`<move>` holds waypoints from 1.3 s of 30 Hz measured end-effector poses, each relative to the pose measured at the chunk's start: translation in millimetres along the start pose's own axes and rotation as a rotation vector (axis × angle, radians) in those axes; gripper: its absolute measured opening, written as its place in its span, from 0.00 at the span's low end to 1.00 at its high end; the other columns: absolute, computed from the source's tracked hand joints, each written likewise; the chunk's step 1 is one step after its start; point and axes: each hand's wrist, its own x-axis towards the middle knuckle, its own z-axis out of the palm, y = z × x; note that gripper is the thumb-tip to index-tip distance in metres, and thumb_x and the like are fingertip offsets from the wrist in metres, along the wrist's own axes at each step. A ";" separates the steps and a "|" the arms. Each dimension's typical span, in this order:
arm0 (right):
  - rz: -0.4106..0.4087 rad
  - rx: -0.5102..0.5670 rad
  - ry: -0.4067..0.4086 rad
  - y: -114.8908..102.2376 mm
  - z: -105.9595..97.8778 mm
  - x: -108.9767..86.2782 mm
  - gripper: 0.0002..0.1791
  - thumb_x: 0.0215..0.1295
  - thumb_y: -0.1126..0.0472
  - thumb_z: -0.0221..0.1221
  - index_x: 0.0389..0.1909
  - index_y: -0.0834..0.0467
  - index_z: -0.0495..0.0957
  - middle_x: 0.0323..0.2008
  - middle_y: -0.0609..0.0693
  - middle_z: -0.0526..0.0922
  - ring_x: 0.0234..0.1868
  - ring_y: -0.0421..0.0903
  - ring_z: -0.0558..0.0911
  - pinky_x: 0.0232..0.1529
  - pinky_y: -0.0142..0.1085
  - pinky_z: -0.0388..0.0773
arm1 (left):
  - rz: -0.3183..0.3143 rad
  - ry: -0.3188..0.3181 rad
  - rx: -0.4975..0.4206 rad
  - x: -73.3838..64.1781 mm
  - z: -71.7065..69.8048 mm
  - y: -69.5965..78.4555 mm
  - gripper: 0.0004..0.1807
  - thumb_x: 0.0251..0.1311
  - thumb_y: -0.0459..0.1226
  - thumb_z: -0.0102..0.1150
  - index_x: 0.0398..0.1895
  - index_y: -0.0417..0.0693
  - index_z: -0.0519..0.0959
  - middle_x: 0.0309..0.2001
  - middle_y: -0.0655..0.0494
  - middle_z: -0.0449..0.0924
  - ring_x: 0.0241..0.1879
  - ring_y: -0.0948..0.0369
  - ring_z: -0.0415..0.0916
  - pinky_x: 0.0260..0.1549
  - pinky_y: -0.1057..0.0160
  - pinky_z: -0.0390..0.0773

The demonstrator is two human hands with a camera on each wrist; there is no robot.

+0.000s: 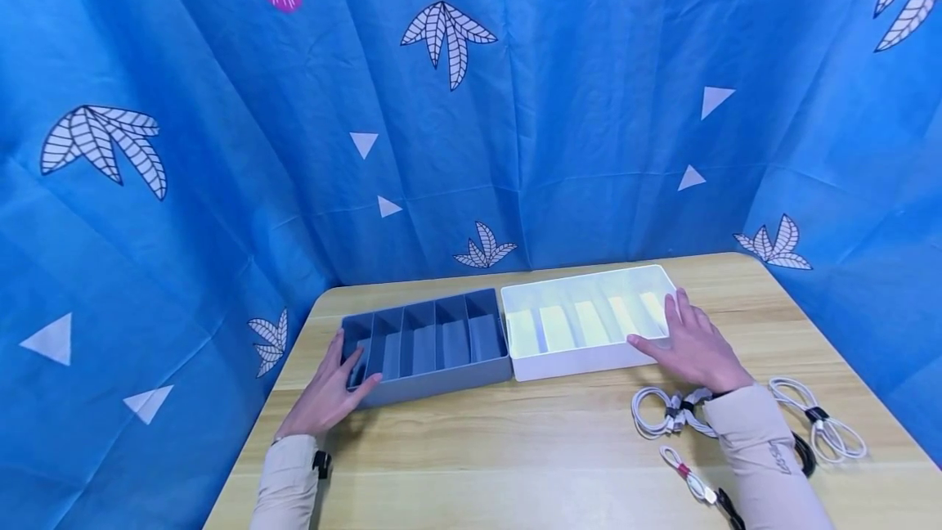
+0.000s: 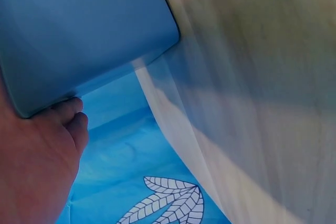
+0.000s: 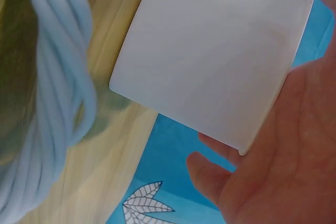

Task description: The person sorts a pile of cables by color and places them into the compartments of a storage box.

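Note:
A dark grey divided organizer box (image 1: 434, 387) stands left of centre on the table, with several compartments. My left hand (image 1: 320, 399) rests on its left end, fingers spread over the rim and thumb near the front corner. In the left wrist view, fingers (image 2: 71, 114) touch the grey box's wall (image 2: 89, 30). Beside it stands a white divided organizer box (image 1: 581, 362); their near corners appear to meet. My right hand (image 1: 695, 350) rests at its right end, fingers extended, thumb over the front rim. The right wrist view shows the white wall (image 3: 205, 51) against the palm.
Bundled white cables (image 1: 651, 415) lie below the right hand, another white coil (image 1: 832, 432) farther right. A short white cable with a red tie (image 1: 684, 469) and a black cable (image 1: 805, 455) lie near the right sleeve. A blue curtain (image 1: 589, 105) surrounds the wooden table (image 1: 500, 456).

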 end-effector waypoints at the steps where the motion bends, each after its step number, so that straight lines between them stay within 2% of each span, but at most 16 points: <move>1: 0.001 0.001 -0.001 0.3 -0.5 -0.8 0.64 0.70 0.24 0.47 0.80 0.74 0.37 0.81 0.75 0.33 0.76 0.82 0.45 0.72 0.77 0.48 | 0.002 -0.002 0.000 0.8 0.1 0.4 0.49 0.69 0.66 0.52 0.79 0.39 0.62 0.85 0.38 0.30 0.83 0.34 0.37 0.76 0.29 0.54; 16: 0.013 -0.014 -0.002 8.4 -5.1 -10.0 0.64 0.70 0.25 0.48 0.79 0.76 0.38 0.80 0.77 0.35 0.75 0.83 0.48 0.72 0.76 0.50 | 0.030 -0.001 0.025 10.8 2.5 9.0 0.47 0.69 0.64 0.53 0.79 0.41 0.63 0.85 0.37 0.33 0.82 0.34 0.40 0.74 0.29 0.59; 39: 0.022 -0.001 0.007 14.9 -5.4 -20.4 0.64 0.71 0.25 0.47 0.79 0.75 0.36 0.79 0.78 0.32 0.73 0.85 0.48 0.70 0.78 0.50 | 0.091 0.017 -0.022 19.6 6.9 11.4 0.45 0.68 0.65 0.54 0.78 0.43 0.66 0.85 0.38 0.35 0.82 0.35 0.44 0.72 0.30 0.64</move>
